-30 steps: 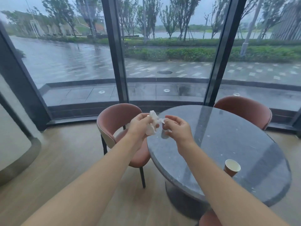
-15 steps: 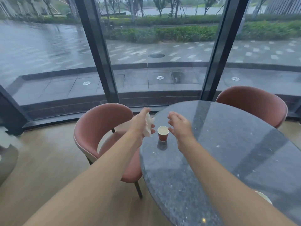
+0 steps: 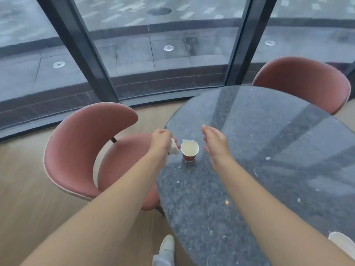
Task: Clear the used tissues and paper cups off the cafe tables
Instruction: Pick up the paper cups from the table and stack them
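Near the table (image 3: 240,189) edge stands a red cup (image 3: 189,150), upright. Our left hand (image 3: 161,140) clutches a wadded tissue (image 3: 173,148) beside it; our right hand (image 3: 216,143) hovers with fingers loose. We judge the cup light and crushable: take it gently round the wall.

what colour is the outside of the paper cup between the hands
Red outside, with a pale cream inside, on the paper cup; the head view shows it.
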The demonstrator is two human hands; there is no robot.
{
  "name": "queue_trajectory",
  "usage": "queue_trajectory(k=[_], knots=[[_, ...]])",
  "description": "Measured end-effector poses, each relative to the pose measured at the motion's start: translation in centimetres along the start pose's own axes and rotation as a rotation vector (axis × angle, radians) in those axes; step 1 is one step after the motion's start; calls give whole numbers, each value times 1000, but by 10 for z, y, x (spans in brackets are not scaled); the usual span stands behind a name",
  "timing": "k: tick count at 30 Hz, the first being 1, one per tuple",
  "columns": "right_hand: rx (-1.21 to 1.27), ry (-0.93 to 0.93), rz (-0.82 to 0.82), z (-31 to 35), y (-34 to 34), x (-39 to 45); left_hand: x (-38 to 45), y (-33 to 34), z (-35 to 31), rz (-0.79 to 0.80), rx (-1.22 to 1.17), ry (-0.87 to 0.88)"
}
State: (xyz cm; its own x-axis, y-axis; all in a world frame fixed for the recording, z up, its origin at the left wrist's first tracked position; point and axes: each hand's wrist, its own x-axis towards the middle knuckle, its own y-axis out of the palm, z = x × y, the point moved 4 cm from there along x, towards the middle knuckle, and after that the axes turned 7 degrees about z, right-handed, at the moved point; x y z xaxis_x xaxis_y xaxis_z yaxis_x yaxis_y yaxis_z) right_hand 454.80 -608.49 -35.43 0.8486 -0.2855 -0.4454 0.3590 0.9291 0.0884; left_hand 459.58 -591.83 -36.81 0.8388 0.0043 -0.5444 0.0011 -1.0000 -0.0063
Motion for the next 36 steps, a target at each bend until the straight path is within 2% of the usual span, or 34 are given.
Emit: queue_trajectory(k=[6,11,14,19,22,26,30,36], knots=[[0,150,-114,-60,3,49,76,10,43,131,112,-163],[22,274,-97,-101,17,70,108,14,78,230,77,-356],[75,311,-104,-116,24,75,115,14,94,321,67,-393],[88,281,-142,-115,30,79,115,7,89,359,192,-348],[92,223,-158,-98,28,80,119,11,71,393,238,-244],[90,130,-194,-64,16,73,107,31,38,454,143,-142],[128,83,-249,-27,-13,53,78,68,4,558,172,-92],[180,-25,-392,24,-90,0,10,139,-40,754,260,-30]])
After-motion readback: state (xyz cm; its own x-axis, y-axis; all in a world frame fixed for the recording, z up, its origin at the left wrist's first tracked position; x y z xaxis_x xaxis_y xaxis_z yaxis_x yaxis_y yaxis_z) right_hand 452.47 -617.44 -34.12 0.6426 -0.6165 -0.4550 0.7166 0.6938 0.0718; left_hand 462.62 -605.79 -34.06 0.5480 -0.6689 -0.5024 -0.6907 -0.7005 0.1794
